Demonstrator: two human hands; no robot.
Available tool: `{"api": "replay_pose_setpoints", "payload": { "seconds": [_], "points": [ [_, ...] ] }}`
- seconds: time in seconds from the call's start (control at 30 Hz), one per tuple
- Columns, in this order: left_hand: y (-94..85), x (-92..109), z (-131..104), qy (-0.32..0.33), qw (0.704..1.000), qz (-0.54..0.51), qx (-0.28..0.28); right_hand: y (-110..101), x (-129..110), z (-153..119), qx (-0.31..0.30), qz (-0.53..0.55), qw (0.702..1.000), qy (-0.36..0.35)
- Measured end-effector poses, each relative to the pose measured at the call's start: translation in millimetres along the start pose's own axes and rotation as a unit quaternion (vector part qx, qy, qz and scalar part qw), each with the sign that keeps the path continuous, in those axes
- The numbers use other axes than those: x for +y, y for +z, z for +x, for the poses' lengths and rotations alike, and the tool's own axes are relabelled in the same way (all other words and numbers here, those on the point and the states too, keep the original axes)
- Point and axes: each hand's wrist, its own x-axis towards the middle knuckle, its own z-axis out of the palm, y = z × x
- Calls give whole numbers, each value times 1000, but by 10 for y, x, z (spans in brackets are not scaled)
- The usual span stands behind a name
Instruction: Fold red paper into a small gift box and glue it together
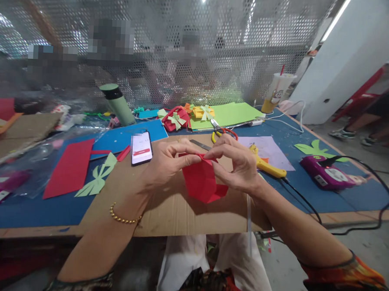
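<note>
A folded piece of red paper [199,182] is held up over a sheet of brown cardboard [174,218]. My left hand [172,157] pinches its upper left edge between thumb and fingers. At the upper right edge my right hand [237,163] pinches the same paper, its fingertips close to those of the left. The paper hangs below both hands, with a folded flap at its lower right. Just beyond my right hand lie scissors [226,133] with red and yellow handles and a yellow glue gun [268,166].
A phone [141,148], a red sheet [70,167] and a pale green paper bow [98,175] lie to the left. Further back stand a green bottle [117,103], finished-looking paper pieces [176,118] and a drink cup [278,91]. A purple device [326,173] with a black cable sits right.
</note>
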Motion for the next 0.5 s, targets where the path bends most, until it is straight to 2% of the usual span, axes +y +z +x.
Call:
{"api": "replay_pose_setpoints", "payload": {
  "seconds": [0.37, 0.5],
  "points": [
    [8, -2, -13, 29, 999, 17, -8, -81, -22, 16, -41, 38, 998, 34],
    [-1, 1, -12, 37, 999, 36, -3, -72, -26, 24, -28, 37, 998, 31]
  ]
}}
